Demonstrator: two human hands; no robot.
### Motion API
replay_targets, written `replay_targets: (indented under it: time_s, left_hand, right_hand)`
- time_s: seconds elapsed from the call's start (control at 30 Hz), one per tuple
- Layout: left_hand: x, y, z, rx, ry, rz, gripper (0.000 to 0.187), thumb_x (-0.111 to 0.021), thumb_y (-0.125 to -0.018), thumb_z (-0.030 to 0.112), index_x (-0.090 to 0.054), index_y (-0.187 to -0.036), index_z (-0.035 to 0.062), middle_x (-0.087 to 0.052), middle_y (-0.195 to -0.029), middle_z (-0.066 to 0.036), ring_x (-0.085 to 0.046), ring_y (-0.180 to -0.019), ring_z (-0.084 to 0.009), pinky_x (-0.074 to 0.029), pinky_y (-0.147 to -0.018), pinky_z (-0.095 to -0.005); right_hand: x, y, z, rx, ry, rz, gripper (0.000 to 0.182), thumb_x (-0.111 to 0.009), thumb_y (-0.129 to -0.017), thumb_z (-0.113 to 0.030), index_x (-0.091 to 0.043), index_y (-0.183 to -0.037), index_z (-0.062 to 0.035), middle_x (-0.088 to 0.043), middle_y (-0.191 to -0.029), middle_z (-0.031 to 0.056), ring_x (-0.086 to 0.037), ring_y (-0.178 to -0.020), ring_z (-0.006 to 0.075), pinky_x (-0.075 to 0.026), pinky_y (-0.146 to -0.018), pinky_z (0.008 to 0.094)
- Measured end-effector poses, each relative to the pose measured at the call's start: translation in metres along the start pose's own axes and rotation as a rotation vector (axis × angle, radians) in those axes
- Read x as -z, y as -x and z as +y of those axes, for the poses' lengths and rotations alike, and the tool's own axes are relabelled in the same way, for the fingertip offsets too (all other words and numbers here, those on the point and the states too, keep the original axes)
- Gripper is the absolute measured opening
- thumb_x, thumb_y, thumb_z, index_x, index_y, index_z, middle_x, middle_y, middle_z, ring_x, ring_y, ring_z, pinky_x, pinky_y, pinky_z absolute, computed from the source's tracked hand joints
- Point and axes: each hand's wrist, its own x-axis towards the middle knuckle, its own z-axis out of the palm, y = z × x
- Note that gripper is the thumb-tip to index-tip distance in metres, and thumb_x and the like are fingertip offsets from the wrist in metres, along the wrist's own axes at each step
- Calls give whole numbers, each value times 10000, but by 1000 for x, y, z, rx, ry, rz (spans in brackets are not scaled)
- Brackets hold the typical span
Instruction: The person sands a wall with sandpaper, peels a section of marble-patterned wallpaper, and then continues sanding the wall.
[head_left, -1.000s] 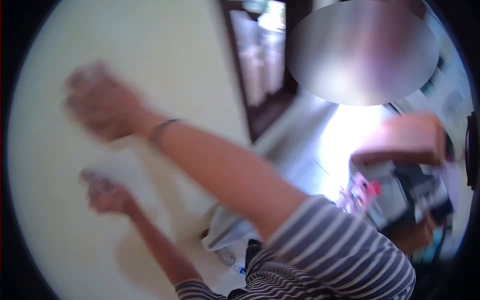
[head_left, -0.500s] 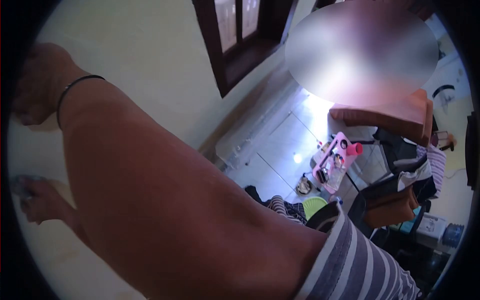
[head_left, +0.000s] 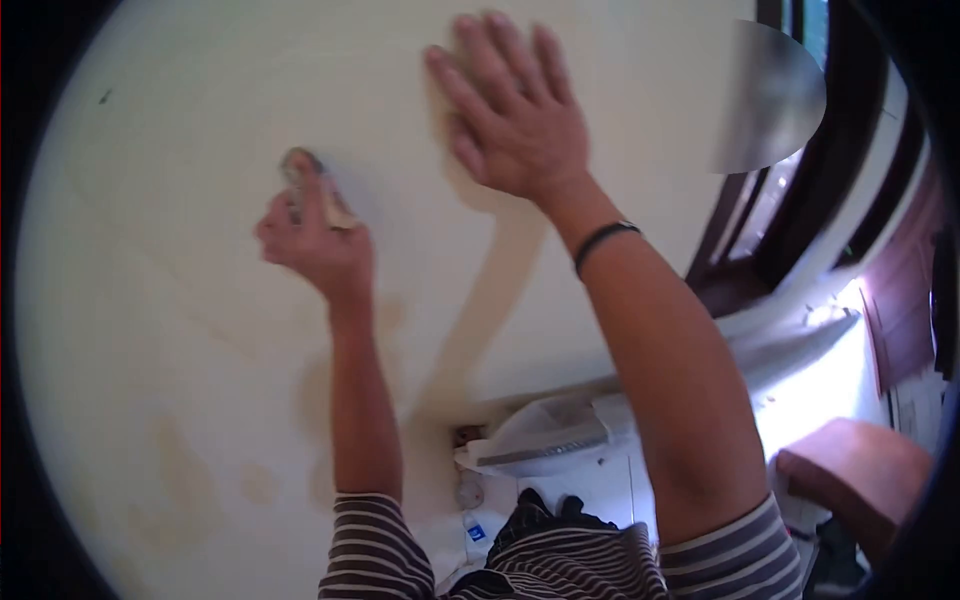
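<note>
A cream wall (head_left: 200, 330) fills most of the view. My left hand (head_left: 315, 240) is closed around a small pale pad or folded piece (head_left: 318, 195), pressing it against the wall. My right hand (head_left: 510, 110) lies flat on the wall with fingers spread, holding nothing; a dark band circles its wrist. Both arms reach up from striped sleeves at the bottom.
A dark wooden window frame (head_left: 770, 220) stands at the right. Below, a white ledge with crumpled white sheeting (head_left: 545, 435) runs along the wall's base. A reddish-brown piece of furniture (head_left: 860, 475) sits at the lower right. Faint stains mark the wall's lower left.
The view has swung from the floor and window back to the wall. My right hand now rests flat and open on the wall; my left hand has risen with the pad.
</note>
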Motion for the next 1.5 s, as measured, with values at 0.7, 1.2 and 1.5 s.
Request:
replay_targets:
  time_s: [0.7, 1.2, 1.5]
  left_hand:
    - [10, 37, 27, 80, 163, -42, 460, -739, -902, 107, -712, -1357, 165, -586, -989, -21, -473, -982, -270, -314, -894, -425]
    - [17, 30, 25, 29, 157, -99, 573, -763, -794, 67, -709, -1356, 169, -588, -1026, -10, -494, -1002, -264, -309, -919, -425]
    - [55, 109, 36, -77, 254, -415, 802, -761, -619, 10, -645, -1405, 122, -561, -1028, -25, -505, -974, -257, -359, -880, -433]
  right_hand:
    - [-1, 1, -5, -13, 29, 73, 571, -506, -976, -346, -498, -1542, -269, -433, -1616, 65, -393, -1497, 289, -217, -1270, 543]
    - [2, 4, -6, 22, 56, 64, 554, -488, -988, -339, -520, -1528, -218, -418, -1621, 100, -369, -1511, 322, -225, -1265, 553]
    - [4, 8, -4, 53, 41, 23, 552, -468, -1039, -342, -456, -1572, -197, -355, -1657, 120, -305, -1546, 340, -194, -1271, 566]
